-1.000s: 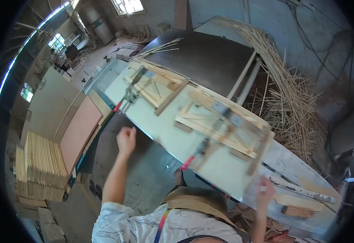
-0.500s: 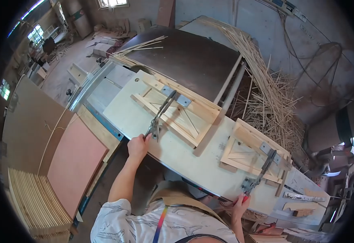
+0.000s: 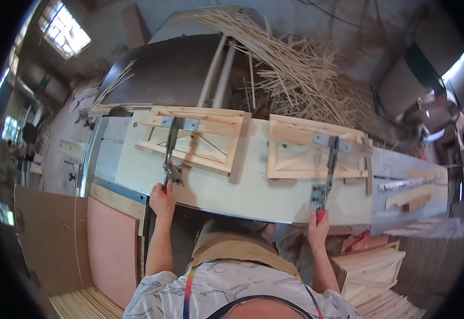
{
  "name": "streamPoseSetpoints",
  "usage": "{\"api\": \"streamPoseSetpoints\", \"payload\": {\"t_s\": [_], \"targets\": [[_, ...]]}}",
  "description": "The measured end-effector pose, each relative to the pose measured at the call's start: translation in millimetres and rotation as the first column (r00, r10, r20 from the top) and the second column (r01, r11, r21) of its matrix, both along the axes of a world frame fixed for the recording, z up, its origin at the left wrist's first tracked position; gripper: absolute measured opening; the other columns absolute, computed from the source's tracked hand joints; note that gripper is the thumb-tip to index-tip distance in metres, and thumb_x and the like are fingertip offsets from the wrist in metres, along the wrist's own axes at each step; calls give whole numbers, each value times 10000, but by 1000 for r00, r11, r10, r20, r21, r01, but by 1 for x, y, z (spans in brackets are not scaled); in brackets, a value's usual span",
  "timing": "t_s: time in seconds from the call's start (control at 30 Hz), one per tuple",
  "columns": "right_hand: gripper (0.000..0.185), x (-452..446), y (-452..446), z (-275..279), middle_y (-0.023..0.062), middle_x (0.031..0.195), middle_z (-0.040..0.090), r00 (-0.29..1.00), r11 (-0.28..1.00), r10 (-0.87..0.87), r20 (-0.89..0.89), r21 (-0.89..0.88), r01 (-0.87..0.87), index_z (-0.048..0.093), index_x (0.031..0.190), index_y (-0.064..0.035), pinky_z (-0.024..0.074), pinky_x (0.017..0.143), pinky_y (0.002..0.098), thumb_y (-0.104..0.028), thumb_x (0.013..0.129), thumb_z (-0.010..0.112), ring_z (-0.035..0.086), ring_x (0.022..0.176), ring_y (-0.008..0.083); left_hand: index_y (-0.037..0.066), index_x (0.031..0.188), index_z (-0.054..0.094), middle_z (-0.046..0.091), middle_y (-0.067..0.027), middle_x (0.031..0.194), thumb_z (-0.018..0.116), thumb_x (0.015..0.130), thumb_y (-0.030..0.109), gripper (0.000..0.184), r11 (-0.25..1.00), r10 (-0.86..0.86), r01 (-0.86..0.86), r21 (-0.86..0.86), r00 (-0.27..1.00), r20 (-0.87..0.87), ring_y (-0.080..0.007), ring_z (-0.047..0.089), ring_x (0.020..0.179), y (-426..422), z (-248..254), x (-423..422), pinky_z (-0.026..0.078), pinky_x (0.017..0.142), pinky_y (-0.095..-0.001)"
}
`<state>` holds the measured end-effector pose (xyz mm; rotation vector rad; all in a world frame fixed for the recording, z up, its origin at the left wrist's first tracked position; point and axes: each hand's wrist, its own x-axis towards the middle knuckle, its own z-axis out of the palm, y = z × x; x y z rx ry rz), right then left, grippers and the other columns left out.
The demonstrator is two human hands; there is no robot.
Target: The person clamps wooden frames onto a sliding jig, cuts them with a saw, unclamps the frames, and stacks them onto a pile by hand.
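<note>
My left hand (image 3: 162,200) is closed round the handle of a toggle clamp (image 3: 172,146) on the pale board (image 3: 226,196). That clamp's arm reaches over a wooden frame with diagonal slats (image 3: 211,166). To the right, my right hand (image 3: 318,227) grips the red handle of a second clamp (image 3: 331,165). Its arm lies across another slatted wooden frame (image 3: 296,173). Metal plates sit on both frames beside the clamp arms.
Behind the board are a dark tabletop (image 3: 163,72) and a heap of thin wood strips (image 3: 301,69). Stacked wooden pieces (image 3: 86,304) and a pink panel (image 3: 112,250) stand at lower left. Wooden frames (image 3: 373,271) are stacked at lower right.
My hands have gone from apart from the clamps to gripping both handles. The view has turned, so the board now runs nearly level across it.
</note>
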<state>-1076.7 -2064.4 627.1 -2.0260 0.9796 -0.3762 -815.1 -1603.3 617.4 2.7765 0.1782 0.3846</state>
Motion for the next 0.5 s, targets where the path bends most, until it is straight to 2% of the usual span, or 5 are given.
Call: {"api": "streamPoseSetpoints", "payload": {"t_s": [0.03,0.07,0.13,0.23,0.5], "targets": [[350,-4,4,0,258,1016,682,1000,1000,22,-17,-15,-22,580,1300,48,525,855,454,-177,1034,617,663,929,431,-1,791,630,616,-183,662,690,1005,477,528,1000,27,-28,-11,997,-73,-404,656,661,1,6,-1,513,648,-522],[379,-10,8,-6,281,1096,697,992,899,58,-114,-426,-102,577,1346,46,539,875,473,-133,1016,622,678,979,457,-1,791,630,616,-183,662,690,1005,477,528,1000,9,-8,4,997,-73,-404,656,661,16,2,1,513,648,-522],[389,-23,17,-5,279,1128,701,997,935,43,-61,-350,-61,579,1360,48,546,890,475,-122,1013,623,682,992,458,9,832,642,557,-124,596,676,1024,484,514,925,-49,-134,-356,887,-460,-280,610,571,43,-10,18,481,540,-454],[363,-28,11,59,249,1175,729,990,953,54,131,-301,-12,635,1345,54,560,922,425,-84,1010,628,722,1034,392,63,1121,602,614,-69,720,633,1044,518,462,665,-156,-423,-616,728,-668,-104,534,539,5,141,4,338,419,-257],[363,18,-5,118,126,1023,762,978,972,-206,42,-104,209,682,1312,59,521,795,263,-41,966,729,675,908,107,44,1417,493,701,-233,905,637,1034,453,578,211,-266,-610,-764,716,-646,-165,570,568,50,162,28,407,451,-270]]}}
